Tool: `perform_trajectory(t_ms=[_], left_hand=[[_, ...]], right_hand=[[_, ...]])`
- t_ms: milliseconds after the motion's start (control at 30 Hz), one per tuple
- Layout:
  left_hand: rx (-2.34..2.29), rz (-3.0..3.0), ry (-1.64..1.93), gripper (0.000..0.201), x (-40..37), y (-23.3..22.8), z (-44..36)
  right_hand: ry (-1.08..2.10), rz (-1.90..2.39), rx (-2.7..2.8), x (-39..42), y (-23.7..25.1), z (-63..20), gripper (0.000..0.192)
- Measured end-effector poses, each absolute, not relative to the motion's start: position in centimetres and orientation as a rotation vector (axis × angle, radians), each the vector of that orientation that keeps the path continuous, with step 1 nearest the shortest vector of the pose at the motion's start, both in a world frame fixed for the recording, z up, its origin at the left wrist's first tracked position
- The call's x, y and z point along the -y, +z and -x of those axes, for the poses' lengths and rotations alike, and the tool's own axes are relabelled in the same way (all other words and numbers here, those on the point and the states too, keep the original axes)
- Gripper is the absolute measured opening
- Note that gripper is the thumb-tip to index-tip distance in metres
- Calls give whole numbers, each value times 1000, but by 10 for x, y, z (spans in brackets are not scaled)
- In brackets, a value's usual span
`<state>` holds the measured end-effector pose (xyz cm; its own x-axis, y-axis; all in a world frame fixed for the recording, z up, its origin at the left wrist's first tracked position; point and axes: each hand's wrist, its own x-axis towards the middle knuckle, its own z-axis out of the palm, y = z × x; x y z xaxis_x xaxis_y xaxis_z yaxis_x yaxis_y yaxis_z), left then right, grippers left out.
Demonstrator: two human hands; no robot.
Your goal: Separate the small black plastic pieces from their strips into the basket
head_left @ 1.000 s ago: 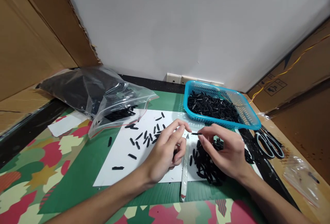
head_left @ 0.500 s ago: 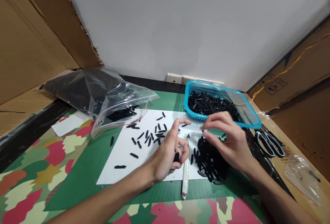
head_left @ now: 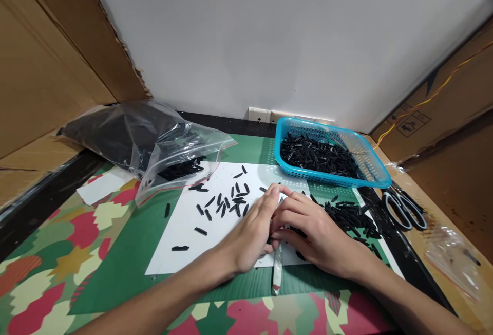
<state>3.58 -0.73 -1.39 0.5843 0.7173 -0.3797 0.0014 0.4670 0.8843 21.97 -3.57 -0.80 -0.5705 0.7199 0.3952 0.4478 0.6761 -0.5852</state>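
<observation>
**First:** Green bench with a leaf-patterned mat [head_left: 57, 273], a white wall behind, cardboard on both sides. Left hand [head_left: 252, 227] and right hand [head_left: 316, 232] pressed together, fingertips meeting, both curled half shut.

**Second:** Holding anything?

**First:** Cannot tell; fingertips hidden against each other. Directly beneath them, a slim white-handled tool [head_left: 276, 273], handle poking out toward the body, tip covered by the hands and possibly sharp.

**Second:** And the small parts?

**First:** Small black pieces [head_left: 227, 204] scattered on a white sheet [head_left: 181, 232] just beyond the left hand. A loose heap of the same pieces [head_left: 346, 217] just right of the right hand. More in a blue basket [head_left: 331, 182] beyond the right hand.

**Second:** Risks?

**First:** Probably a nicked finger, with the tool's tip out of sight under the knuckles. Likely mixing, too: a sweep of the right wrist could push the heap across. Could also drop a pinched piece unseen among its lookalikes. Scissors [head_left: 404, 209] well off to the right, a part-open plastic bag [head_left: 154, 145] far beyond the left hand, open mouth apt to spill if nudged.
</observation>
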Motion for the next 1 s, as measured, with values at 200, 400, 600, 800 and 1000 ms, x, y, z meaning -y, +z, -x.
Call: perform_trajectory(t_ms=[200,400,600,800,1000], left_hand=[[-849,-876,419,36,-4,-5,-36],[-638,-854,422,29,-3,-2,-33],[-596,-862,472,30,-4,-3,-32],[-588,-881,483,33,-4,-3,-32],[-587,-874,472,34,-5,-3,-31]], right_hand=[[732,1058,1860,36,-3,-226,10],[969,1152,1600,33,-6,-230,16],[976,1158,1573,34,-7,-229,16],[592,1100,1804,33,-9,-230,10],[200,1016,1974,29,-12,-228,14]])
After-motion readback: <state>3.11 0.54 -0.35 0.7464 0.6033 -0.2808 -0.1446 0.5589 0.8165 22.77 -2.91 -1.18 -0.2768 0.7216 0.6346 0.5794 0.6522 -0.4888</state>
